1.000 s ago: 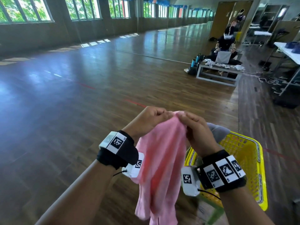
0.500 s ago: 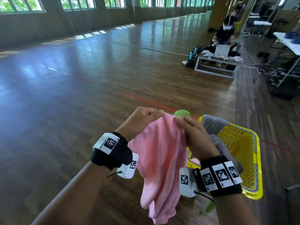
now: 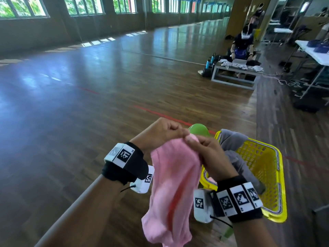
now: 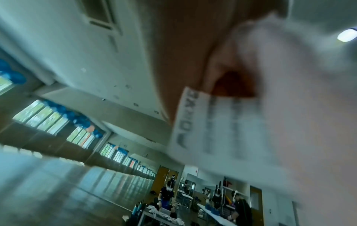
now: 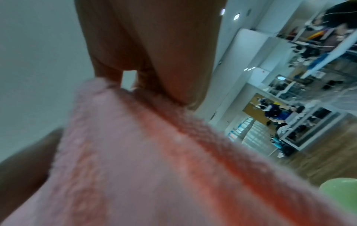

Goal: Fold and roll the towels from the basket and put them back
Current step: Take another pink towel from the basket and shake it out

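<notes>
Our left hand [image 3: 158,132] and right hand [image 3: 204,150] both pinch the towel [image 3: 174,179] at its top edge; it hangs below our fingertips. We should slide them apart to find corners.

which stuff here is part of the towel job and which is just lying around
Part of the job:
- pink towel, pinched at its top edge by the left hand and the right hand
- yellow basket
- grey towel draped in the basket

Just lying about:
- green round thing behind the hands
- low bench with cloths, far off
- bottles beside it
</notes>
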Motion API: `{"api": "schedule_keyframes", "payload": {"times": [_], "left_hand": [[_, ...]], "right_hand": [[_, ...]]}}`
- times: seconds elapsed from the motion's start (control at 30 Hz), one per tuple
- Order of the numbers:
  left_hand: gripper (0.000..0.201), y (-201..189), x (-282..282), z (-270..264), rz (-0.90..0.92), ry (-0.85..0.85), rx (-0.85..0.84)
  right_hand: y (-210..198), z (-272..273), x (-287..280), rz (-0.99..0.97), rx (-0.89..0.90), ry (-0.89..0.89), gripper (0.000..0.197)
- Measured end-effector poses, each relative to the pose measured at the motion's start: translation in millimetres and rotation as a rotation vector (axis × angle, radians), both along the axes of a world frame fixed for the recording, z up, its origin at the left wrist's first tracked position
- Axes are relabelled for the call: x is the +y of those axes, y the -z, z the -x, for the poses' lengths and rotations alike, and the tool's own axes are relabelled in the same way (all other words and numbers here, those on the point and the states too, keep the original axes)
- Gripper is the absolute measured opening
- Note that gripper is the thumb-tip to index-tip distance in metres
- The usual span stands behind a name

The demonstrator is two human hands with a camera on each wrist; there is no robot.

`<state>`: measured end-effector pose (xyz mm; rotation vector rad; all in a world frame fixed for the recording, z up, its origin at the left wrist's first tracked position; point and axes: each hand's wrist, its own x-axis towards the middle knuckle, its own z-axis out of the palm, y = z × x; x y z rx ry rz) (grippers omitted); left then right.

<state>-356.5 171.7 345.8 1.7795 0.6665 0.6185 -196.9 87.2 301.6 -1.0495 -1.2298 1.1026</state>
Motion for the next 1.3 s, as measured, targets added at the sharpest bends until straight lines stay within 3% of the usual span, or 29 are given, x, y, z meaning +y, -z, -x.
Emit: {"api": "schedule_keyframes", "payload": {"times": [0.1,0.2,0.27,0.37,0.47,0.53,0.7,0.8,0.9,0.97,1.17,1.3], "left_hand": [[0.043,6,-1,7,0.119,0.138,0.131],[0.029,5,2,5,0.078,0.003,0.021],[0.024,2,6,1,0.035,-0.128,-0.082],[0.024,9,2,-6,0.016,-0.122,-0.099],[0.031,28,-5,-8,0.153,-0.095,-0.160],[0.024,31,-10,-11,0.197,-0.159,-0.198],[0.013,31,-16,-19,0.111,-0.431,-0.251],[0.009,34,-30,-23,0.128,-0.493,-0.338],[0.031,38,-36,-22,0.131,-0.462,-0.358],[0.035,41,-37,-18,0.148,-0.413,-0.343],[0.015,52,-32,-10,0.159,-0.205,-0.136],[0.010,52,-36,-11,0.072,-0.237,-0.171]], "right_hand": [[-1,-17,5,-0.060,0.208,0.160,0.051],[5,-14,7,-0.018,0.194,0.147,0.066],[10,-6,4,0.018,0.063,0.063,0.048],[5,-1,1,-0.016,0.038,0.080,0.028],[0,-9,6,-0.076,0.186,0.182,0.022],[1,-9,7,-0.067,0.152,0.190,0.013],[8,-1,3,0.034,0.094,0.183,0.025],[9,-2,2,0.040,0.098,0.168,0.010],[9,-1,-2,0.021,0.046,0.135,0.022],[7,0,-5,0.004,0.037,0.139,0.020],[10,0,0,-0.027,0.025,0.262,0.015],[12,3,1,-0.034,-0.026,0.265,0.021]]}}
